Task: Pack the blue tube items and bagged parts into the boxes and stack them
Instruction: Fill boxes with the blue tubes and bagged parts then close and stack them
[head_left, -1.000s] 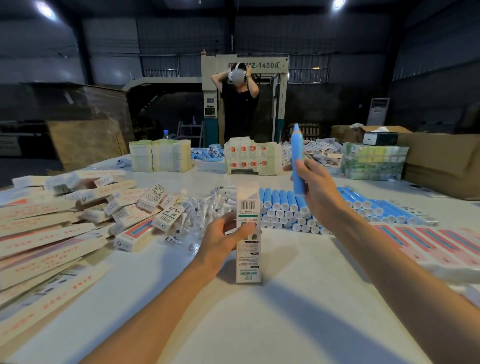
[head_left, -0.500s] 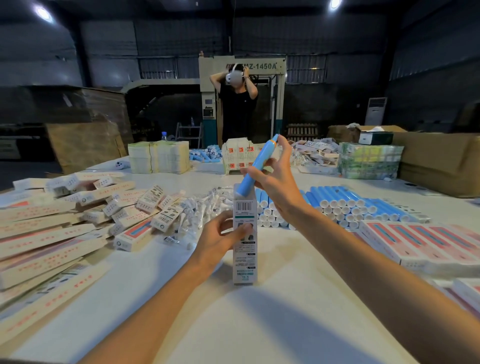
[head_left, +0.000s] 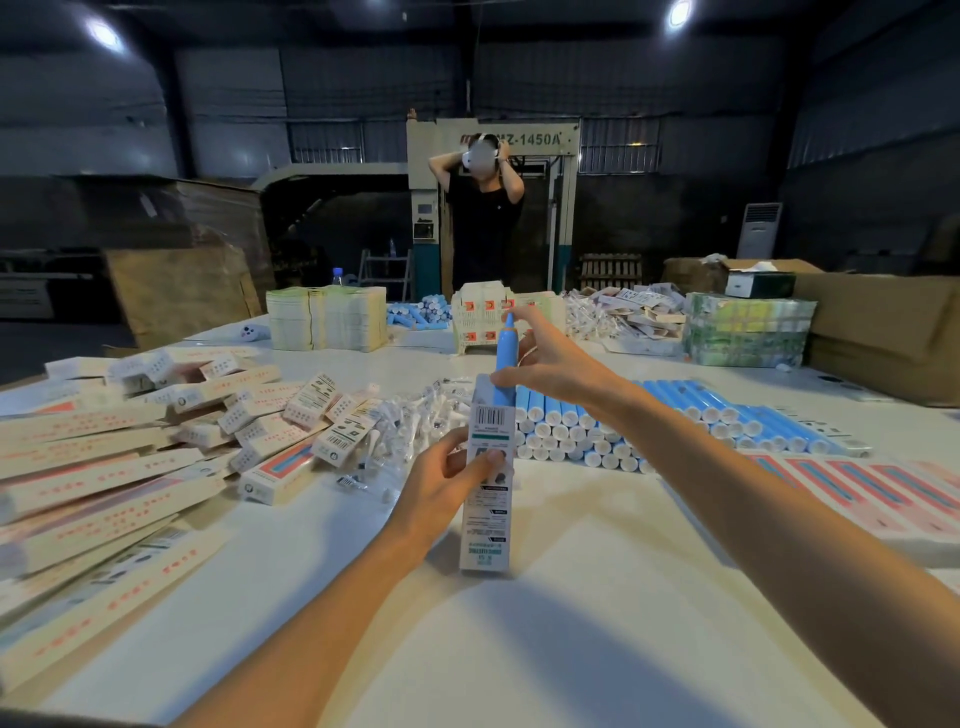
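Note:
My left hand (head_left: 441, 483) grips a tall white box (head_left: 488, 514) that stands upright on the table, its top open. A blue tube (head_left: 505, 358) stands with its lower end inside the box's top. My right hand (head_left: 550, 364) pinches that tube near the box's rim, the other fingers spread. More blue tubes (head_left: 675, 421) lie in rows just right of the box. Bagged white parts (head_left: 415, 426) are heaped just left of it.
Flat and folded boxes (head_left: 104, 467) cover the table's left side. Red-and-blue printed boxes (head_left: 872, 488) lie at the right. Stacks of cartons (head_left: 327, 317) and bundles (head_left: 748, 332) line the far edge, where a person (head_left: 483, 218) stands. Large cardboard boxes (head_left: 893, 332) sit far right.
My right hand brought the blue tube from high and right over to the box, turned it upright and lowered its end into the open top. My left hand kept its grip on the box.

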